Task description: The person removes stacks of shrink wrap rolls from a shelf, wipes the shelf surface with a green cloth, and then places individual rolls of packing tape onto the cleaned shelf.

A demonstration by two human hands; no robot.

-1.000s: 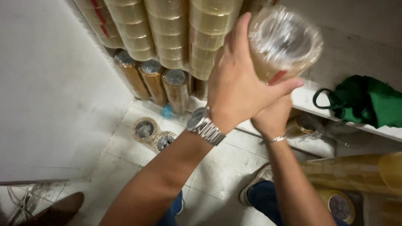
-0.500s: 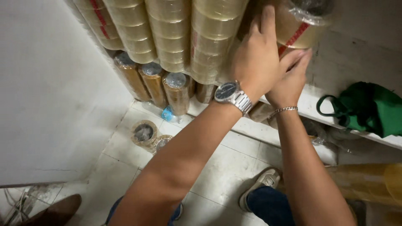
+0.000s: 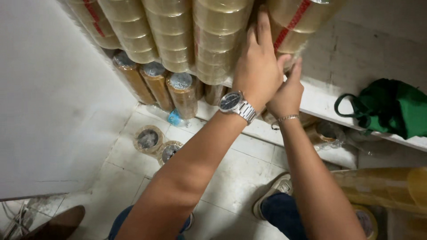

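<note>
both hands press the wrapped tape stack (image 3: 296, 22) at upper right; left hand (image 3: 260, 66) flat above, right hand (image 3: 287, 91) cupping beneath; stack's long axis runs up out of frame.

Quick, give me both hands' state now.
Left hand: open, fingers flat against shrink-wrapped sleeve of clear tape rolls.
Right hand: open, propping that sleeve from below.

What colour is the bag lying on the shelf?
Green, with dark handles; the bag lies on the white shelf in the head view.
</note>
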